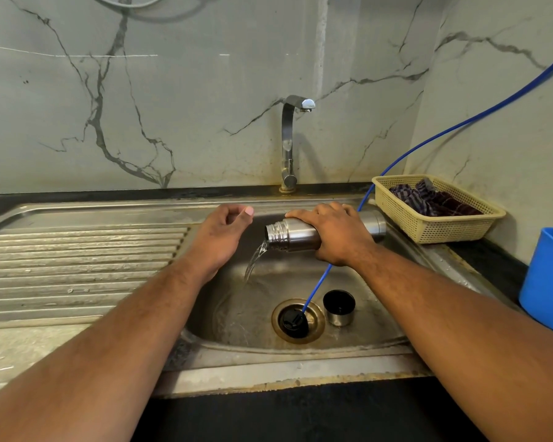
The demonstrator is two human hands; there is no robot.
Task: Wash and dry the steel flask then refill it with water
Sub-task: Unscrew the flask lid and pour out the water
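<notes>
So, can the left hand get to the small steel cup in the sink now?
Probably yes. The left hand holds nothing and the cup stands uncovered on the sink floor; only the thin blue hose and the water from the flask lie between.

Stainless-steel sink set in a black stone counter, ribbed drainboard to the left. In the wet basin: a round black stopper over the drain, a small steel cup upright just beside it, and a thin blue hose ending at the stopper. On the counter, right: a beige perforated plastic basket and a blue plastic container.
</notes>
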